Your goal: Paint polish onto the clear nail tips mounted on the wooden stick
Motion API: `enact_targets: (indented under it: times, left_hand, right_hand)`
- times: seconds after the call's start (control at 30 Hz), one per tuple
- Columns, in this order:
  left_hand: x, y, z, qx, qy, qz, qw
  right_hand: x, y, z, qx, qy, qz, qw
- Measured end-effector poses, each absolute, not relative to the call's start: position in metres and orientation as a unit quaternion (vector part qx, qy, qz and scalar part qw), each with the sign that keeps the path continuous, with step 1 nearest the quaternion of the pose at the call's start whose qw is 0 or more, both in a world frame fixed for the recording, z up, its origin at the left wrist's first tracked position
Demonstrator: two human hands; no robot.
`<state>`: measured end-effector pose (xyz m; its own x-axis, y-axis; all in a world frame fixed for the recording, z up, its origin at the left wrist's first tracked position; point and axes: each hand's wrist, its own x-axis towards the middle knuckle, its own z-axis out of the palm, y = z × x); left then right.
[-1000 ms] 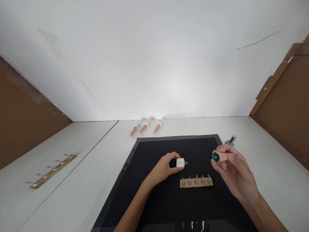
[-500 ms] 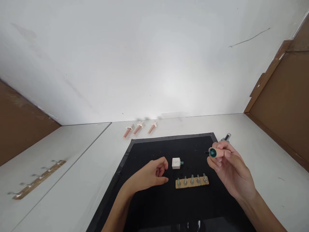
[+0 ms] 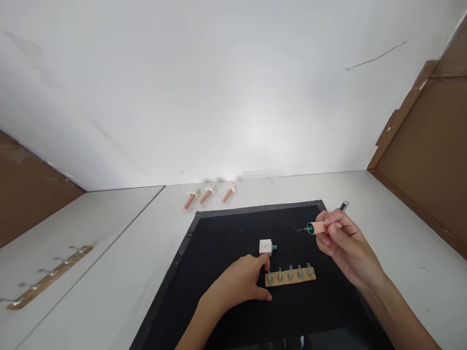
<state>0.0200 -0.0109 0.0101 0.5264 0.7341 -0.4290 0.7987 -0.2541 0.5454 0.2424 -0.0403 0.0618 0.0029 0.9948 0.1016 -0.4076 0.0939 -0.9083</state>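
Note:
On a black mat [image 3: 233,233] lies a small wooden strip with several bolts [image 3: 290,275] standing in it. My left hand [image 3: 239,284] rests on the mat and touches the strip's left end with thumb and fingertips. Just behind it a small white bottle with a teal neck [image 3: 266,247] lies on its side. My right hand [image 3: 343,245] is raised at the mat's right side and grips a pink cap with a teal brush [image 3: 316,227] pointing left. A grey-capped item [image 3: 344,205] pokes out behind that hand.
Three pink-capped bottles [image 3: 207,193] lie in a row beyond the mat on the white table. A second wooden strip with bolts [image 3: 45,279] sits far left on the neighbouring table. Brown cardboard panels [image 3: 430,146] stand at both sides.
My left hand let go of the white bottle, pulled back, then moved right to the wooden strip's left end. My right hand turned the brush to point further left.

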Motion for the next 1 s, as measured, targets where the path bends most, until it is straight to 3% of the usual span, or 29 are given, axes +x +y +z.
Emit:
enact_targets:
  times: [0.27,0.4,0.6,0.8,1.0]
  left_hand:
    - [0.026,-0.008,0.007,0.805,0.444,0.000,0.393]
    - [0.029,-0.007,0.010,0.771,0.429,0.052,0.467]
    - [0.025,-0.008,0.010,0.672,0.404,0.212,0.583]
    - [0.004,-0.003,0.002,0.540,0.279,0.475,0.637]
    - [-0.003,-0.004,0.015,0.503,0.147,0.516,0.678]
  right_hand:
    - [0.281,-0.024,0.040,-0.462,-0.408,0.576,0.537]
    - [0.290,-0.020,0.033,-0.467,-0.401,0.596,0.516]
    - [0.282,-0.027,0.040,-0.443,-0.395,0.596,0.541]
    - [0.264,-0.038,0.076,-0.422,-0.459,0.553,0.552]
    - [0.253,-0.040,0.097,-0.356,-0.568,0.504,0.544]
